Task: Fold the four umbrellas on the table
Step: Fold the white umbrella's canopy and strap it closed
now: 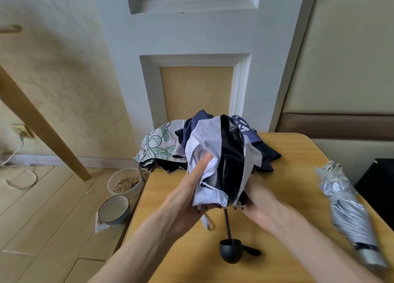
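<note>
Left hand (191,189): curled round the left flank of the white-and-black umbrella (221,161), held over the table (298,154).
Right hand (260,206): blurred, fingers hooked under the right hem.
Axis: handle (231,250) toward the body, tip pointing away.
Around: silver umbrella (349,214) folded, well right; floral umbrella (157,146) and navy umbrella (266,152) heaped just behind.

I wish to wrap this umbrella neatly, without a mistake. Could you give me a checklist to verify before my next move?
1. Left hand and right hand both grip the white-and-black fabric umbrella: ok.
2. Its canopy pleated flat: not ok, bunched.
3. Its white closing strap free: ok, hangs below.
4. Silver folded umbrella out of the way: ok, lies apart on the right.
5. Floral umbrella and navy umbrella folded: not ok.
</note>
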### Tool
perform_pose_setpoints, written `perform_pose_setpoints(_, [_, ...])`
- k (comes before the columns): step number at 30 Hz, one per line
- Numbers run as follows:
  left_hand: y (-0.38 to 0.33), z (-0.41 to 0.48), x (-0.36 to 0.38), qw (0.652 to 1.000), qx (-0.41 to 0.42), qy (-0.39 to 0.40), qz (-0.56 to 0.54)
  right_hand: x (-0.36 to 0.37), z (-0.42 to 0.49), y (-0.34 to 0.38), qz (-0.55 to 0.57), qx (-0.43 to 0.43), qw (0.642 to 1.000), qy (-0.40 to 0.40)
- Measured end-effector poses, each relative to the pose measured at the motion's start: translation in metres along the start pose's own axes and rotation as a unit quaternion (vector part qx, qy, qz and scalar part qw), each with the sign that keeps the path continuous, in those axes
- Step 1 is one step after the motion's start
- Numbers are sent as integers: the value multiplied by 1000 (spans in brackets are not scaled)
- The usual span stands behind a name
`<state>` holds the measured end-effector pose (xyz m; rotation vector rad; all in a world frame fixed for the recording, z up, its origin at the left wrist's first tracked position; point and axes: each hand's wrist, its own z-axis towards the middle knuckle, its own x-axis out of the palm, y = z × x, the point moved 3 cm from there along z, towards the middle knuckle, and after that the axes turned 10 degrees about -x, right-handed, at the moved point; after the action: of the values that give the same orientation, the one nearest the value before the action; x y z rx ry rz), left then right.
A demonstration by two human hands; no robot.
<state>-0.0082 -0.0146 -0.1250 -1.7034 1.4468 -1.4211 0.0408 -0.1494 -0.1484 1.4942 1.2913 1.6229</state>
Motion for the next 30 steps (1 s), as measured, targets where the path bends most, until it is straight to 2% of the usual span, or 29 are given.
perform_pose_setpoints(3, [8, 4, -12, 999, -8, -12, -43, 3, 9, 4, -189, -88, 978, 32])
perform_pose_setpoints(5, [11, 7, -18, 998, -5, -38, -51, 3, 12, 15, -253, -142, 955, 53])
perform_pose_setpoints(7, [8, 8, -18, 997, 11, -62, -52, 4, 9, 27, -229, -154, 956, 101])
perform_pose_setpoints(10, [0, 6, -23, 993, 35, -88, -64, -1, 3, 35, -115, -110, 969, 190])
perform_pose_setpoints(12, [-7, 5, -28, 991, 49, -113, -58, -3, 1, 43, -95, -110, 965, 219])
perform_pose_setpoints(15, [-10, 10, -36, 980, 94, -172, -28, -3, 6, 46, -116, -116, 969, 185])
perform_pose_setpoints(18, [-6, 12, -29, 954, 167, -245, 38, 13, 2, 43, -172, -125, 964, 158])
perform_pose_setpoints(20, [-3, 13, -19, 939, 213, -254, 94, 24, -3, 39, -192, -142, 963, 127])
perform_pose_setpoints(22, [1, 15, -6, 943, 213, -205, 152, 28, -6, 37, -176, -162, 968, 74])
perform_pose_setpoints(24, [5, 16, 1, 949, 190, -124, 218, 21, -5, 35, -152, -166, 974, 19])
perform_pose_setpoints(26, [5, 10, -1, 956, 159, -65, 238, 10, -1, 34, -156, -155, 975, -26])
perform_pose_setpoints(28, [0, 4, -8, 966, 127, -49, 218, 1, 3, 31, -141, -142, 979, -41])
perform_pose_setpoints(30, [-7, -2, -17, 968, 128, -93, 195, -5, 4, 29, -110, -135, 983, -49])
